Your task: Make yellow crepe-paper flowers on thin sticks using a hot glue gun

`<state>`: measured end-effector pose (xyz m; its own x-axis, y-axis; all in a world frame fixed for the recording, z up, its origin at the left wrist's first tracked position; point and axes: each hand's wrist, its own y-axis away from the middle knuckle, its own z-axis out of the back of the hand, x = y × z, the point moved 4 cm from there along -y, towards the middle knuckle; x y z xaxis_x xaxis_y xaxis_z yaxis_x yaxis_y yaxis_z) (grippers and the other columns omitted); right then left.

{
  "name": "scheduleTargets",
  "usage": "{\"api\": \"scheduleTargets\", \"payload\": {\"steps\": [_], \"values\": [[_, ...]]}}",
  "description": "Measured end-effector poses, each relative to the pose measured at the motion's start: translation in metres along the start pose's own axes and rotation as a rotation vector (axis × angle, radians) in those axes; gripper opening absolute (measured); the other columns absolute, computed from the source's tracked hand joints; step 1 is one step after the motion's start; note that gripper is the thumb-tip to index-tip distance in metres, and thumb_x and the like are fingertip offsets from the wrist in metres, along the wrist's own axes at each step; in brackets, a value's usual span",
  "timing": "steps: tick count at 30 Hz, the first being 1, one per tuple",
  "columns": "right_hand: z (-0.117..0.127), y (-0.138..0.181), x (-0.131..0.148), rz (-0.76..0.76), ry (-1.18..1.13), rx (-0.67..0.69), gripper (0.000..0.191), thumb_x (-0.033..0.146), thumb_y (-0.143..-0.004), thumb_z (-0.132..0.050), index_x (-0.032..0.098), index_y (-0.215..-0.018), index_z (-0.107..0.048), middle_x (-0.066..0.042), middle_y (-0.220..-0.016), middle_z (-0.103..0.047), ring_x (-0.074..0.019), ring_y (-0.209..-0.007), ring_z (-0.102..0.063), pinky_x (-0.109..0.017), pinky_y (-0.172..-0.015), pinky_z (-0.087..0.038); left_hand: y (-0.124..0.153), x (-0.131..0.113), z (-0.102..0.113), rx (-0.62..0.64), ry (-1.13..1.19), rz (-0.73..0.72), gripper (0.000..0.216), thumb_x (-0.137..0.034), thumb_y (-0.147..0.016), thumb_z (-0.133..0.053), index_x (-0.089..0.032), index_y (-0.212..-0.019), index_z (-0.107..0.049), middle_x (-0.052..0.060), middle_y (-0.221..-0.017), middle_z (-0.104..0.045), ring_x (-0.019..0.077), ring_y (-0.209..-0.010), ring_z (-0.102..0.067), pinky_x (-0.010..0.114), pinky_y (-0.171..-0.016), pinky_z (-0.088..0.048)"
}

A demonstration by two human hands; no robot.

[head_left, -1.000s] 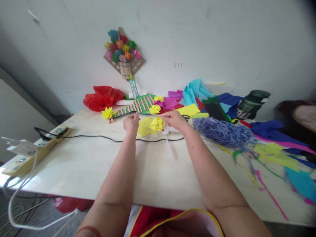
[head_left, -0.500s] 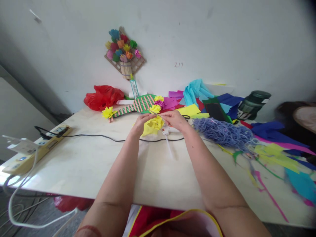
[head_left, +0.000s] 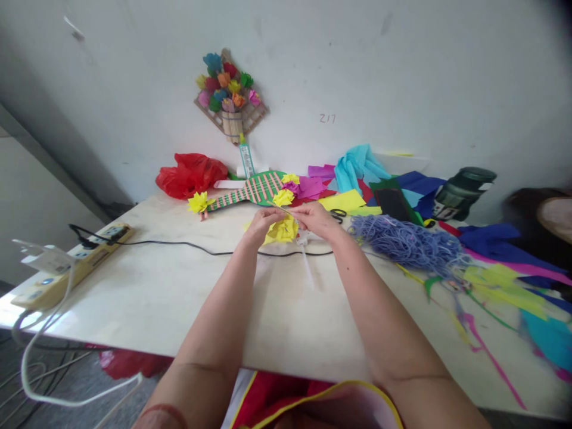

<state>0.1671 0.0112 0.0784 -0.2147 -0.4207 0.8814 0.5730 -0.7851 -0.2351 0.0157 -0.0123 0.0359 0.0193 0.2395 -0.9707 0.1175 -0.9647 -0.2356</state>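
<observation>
My left hand [head_left: 260, 227] and my right hand [head_left: 316, 219] meet over the middle of the table, fingers closed around a thin stick [head_left: 281, 209] that slants between them. Crumpled yellow crepe paper [head_left: 282, 230] lies just beneath the fingers. By my right hand is a white glue gun [head_left: 302, 240], partly covered, with a clear glue stick [head_left: 308, 268] jutting toward me. Beyond the hands rests a green, guitar-shaped board [head_left: 263, 186] with pink strips across it. Yellow paper flowers [head_left: 199, 202] and a magenta one [head_left: 291, 187] decorate it.
Black scissors [head_left: 338, 215] and a tangle of purple cord [head_left: 404, 244] lie to the right, among coloured paper and a dark bottle [head_left: 465, 192]. A power strip [head_left: 74, 268] sits left, its black cable [head_left: 187, 243] crossing the table. A red plastic bag [head_left: 191, 174] is at the back.
The view has shifted slightly, so everything appears a little further right. My left fingers have curled in somewhat; both hands stay at the same spot over the yellow paper.
</observation>
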Motion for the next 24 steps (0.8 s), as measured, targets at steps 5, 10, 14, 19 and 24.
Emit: {"api": "scheduleTargets", "payload": {"steps": [5,10,14,19,24], "values": [[-0.0006,0.0003,-0.0017,-0.019,0.012,0.000,0.035,0.028,-0.076,-0.054,0.009,-0.099,-0.072,0.007,-0.042,-0.043,-0.0076,-0.044,-0.037,-0.022,-0.049,-0.033,0.0005,-0.0001,-0.0006,-0.023,0.016,0.012,0.015,-0.027,-0.061,-0.069,-0.014,-0.068,-0.068,0.000,-0.065,-0.062,0.0135,-0.064,-0.053,0.025,-0.062,-0.037],[-0.0002,-0.0004,-0.0030,-0.011,0.019,0.002,0.034,0.029,-0.076,-0.054,0.011,-0.099,-0.073,0.006,-0.042,-0.045,-0.0081,-0.044,-0.039,-0.022,-0.049,-0.035,0.0004,-0.0001,-0.0022,0.004,0.037,0.013,0.016,-0.029,-0.061,-0.069,-0.014,-0.067,-0.068,0.000,-0.062,-0.061,0.0125,-0.060,-0.053,0.025,-0.060,-0.037],[0.0017,-0.0009,-0.0022,0.005,0.046,-0.037,0.032,0.028,-0.075,-0.056,0.012,-0.096,-0.074,0.005,-0.047,-0.049,-0.0085,-0.048,-0.042,-0.022,-0.050,-0.036,0.0002,0.0015,-0.0019,0.006,0.061,0.033,0.016,-0.029,-0.061,-0.070,-0.015,-0.068,-0.068,-0.001,-0.062,-0.062,0.0123,-0.059,-0.054,0.024,-0.058,-0.037],[0.0034,-0.0020,-0.0023,0.036,0.088,-0.088,0.027,0.025,-0.073,-0.057,0.014,-0.090,-0.076,0.001,-0.062,-0.062,-0.0106,-0.058,-0.050,-0.022,-0.056,-0.041,0.0009,0.0017,-0.0029,0.036,0.081,0.052,0.017,-0.030,-0.062,-0.070,-0.014,-0.069,-0.069,0.000,-0.062,-0.063,0.0126,-0.057,-0.055,0.024,-0.056,-0.038],[0.0025,-0.0028,-0.0028,0.064,0.144,-0.070,0.027,0.023,-0.074,-0.057,0.015,-0.093,-0.076,0.000,-0.069,-0.068,-0.0123,-0.064,-0.055,-0.024,-0.062,-0.044,0.0024,-0.0011,-0.0052,0.044,0.070,0.059,0.018,-0.031,-0.061,-0.071,-0.014,-0.068,-0.069,0.001,-0.063,-0.065,0.0137,-0.060,-0.057,0.025,-0.059,-0.040]]}}
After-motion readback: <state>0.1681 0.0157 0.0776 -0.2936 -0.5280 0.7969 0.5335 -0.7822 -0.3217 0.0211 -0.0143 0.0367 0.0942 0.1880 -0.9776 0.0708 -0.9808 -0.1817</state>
